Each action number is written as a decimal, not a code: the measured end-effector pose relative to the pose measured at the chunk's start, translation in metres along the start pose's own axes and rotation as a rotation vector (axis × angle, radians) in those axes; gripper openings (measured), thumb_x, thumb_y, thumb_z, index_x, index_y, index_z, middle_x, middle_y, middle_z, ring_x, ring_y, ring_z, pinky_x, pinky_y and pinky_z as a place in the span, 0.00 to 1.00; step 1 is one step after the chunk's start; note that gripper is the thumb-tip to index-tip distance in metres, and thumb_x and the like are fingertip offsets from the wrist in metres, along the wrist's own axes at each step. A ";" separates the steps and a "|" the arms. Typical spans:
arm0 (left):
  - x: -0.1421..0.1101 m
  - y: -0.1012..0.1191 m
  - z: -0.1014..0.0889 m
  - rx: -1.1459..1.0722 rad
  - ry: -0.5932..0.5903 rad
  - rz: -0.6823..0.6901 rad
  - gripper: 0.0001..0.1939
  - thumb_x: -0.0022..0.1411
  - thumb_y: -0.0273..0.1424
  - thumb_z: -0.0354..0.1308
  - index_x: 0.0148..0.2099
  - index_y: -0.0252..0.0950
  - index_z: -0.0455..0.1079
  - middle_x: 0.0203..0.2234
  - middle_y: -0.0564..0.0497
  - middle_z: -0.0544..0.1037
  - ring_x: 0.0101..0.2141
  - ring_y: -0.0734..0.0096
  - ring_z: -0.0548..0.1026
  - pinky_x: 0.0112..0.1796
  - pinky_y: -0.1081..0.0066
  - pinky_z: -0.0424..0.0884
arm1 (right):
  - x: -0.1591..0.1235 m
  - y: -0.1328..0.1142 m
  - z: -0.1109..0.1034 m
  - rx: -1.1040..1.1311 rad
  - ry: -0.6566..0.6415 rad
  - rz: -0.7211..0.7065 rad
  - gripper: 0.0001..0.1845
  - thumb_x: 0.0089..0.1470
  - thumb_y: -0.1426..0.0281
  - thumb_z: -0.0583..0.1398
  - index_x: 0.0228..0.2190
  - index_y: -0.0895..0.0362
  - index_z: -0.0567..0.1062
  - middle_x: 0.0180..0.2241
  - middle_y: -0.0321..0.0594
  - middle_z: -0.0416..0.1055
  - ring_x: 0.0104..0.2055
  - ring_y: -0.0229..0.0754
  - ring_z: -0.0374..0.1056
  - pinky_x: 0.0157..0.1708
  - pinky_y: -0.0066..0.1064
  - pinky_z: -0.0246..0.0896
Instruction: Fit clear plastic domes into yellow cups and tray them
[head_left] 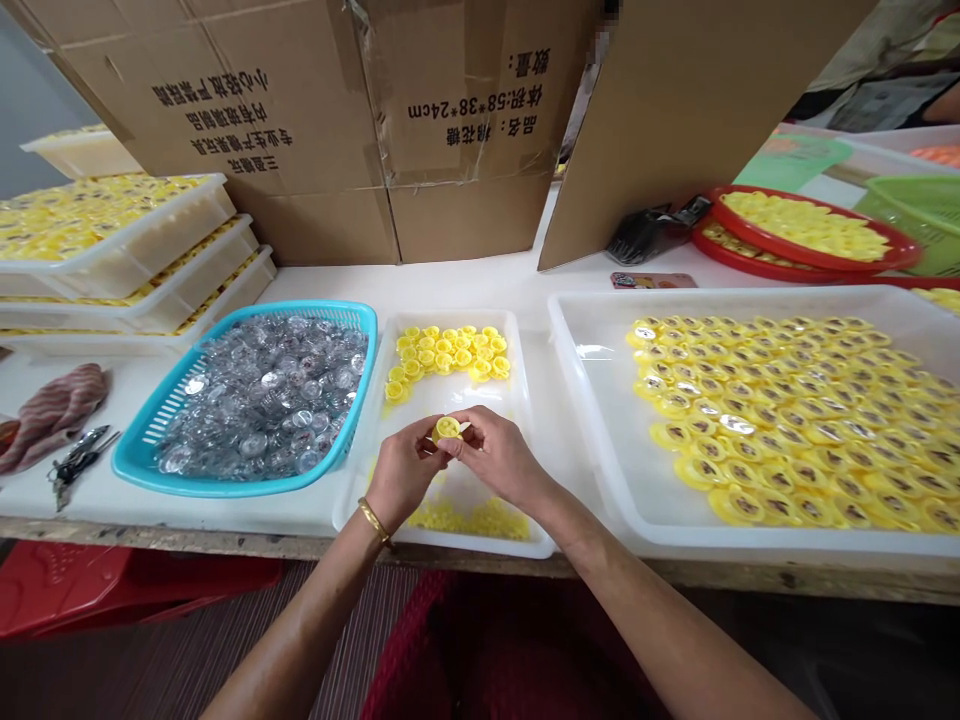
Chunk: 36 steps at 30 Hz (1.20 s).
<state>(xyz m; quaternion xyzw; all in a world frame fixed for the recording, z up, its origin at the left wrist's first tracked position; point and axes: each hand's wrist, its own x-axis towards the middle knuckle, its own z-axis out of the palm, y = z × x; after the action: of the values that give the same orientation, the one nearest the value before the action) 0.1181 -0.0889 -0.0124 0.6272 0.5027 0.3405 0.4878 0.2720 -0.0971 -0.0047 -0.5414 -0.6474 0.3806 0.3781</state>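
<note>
Both hands meet over the small white tray [517, 400] in front of me. My left hand [401, 472] and my right hand [495, 455] pinch one small round yellow cap [448, 429] between their fingertips. A gold bangle sits on my left wrist. Several loose yellow caps [448, 352] lie at the far end of this tray, and more yellow pieces [469, 518] lie at its near end under my hands. To the left, a turquoise basket [142, 455] is filled with clear round plastic pieces [262, 395].
A large white tray [592, 420] on the right holds rows of assembled yellow caps [795, 410]. Stacked white trays [150, 260] of yellow parts stand far left. Cardboard boxes [375, 110] stand behind, red plates [814, 235] of yellow caps far right. Scissors [79, 455] and a cloth [52, 410] lie at left.
</note>
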 end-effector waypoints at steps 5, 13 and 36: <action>0.003 0.003 -0.002 -0.206 -0.002 -0.059 0.20 0.52 0.31 0.62 0.48 0.32 0.72 0.29 0.50 0.78 0.29 0.68 0.77 0.32 0.68 0.75 | -0.002 0.002 -0.003 0.293 -0.037 0.026 0.16 0.59 0.67 0.51 0.47 0.56 0.70 0.45 0.44 0.73 0.35 0.38 0.75 0.40 0.34 0.70; 0.000 0.011 -0.006 -0.372 0.002 -0.107 0.23 0.45 0.32 0.68 0.45 0.30 0.72 0.25 0.52 0.79 0.24 0.72 0.75 0.29 0.70 0.74 | 0.001 0.004 -0.004 0.390 -0.069 0.060 0.12 0.51 0.70 0.58 0.39 0.58 0.72 0.29 0.37 0.76 0.33 0.40 0.74 0.37 0.35 0.70; -0.002 0.024 -0.010 -0.537 -0.051 -0.257 0.25 0.44 0.29 0.70 0.47 0.29 0.74 0.30 0.47 0.81 0.27 0.71 0.77 0.35 0.68 0.74 | 0.004 0.006 -0.005 0.269 0.006 0.113 0.08 0.51 0.74 0.53 0.32 0.56 0.71 0.30 0.35 0.72 0.28 0.36 0.71 0.28 0.29 0.67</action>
<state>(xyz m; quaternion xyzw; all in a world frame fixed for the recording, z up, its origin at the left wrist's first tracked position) 0.1156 -0.0881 0.0134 0.4155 0.4575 0.3808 0.6878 0.2781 -0.0916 -0.0081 -0.5226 -0.5578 0.4830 0.4271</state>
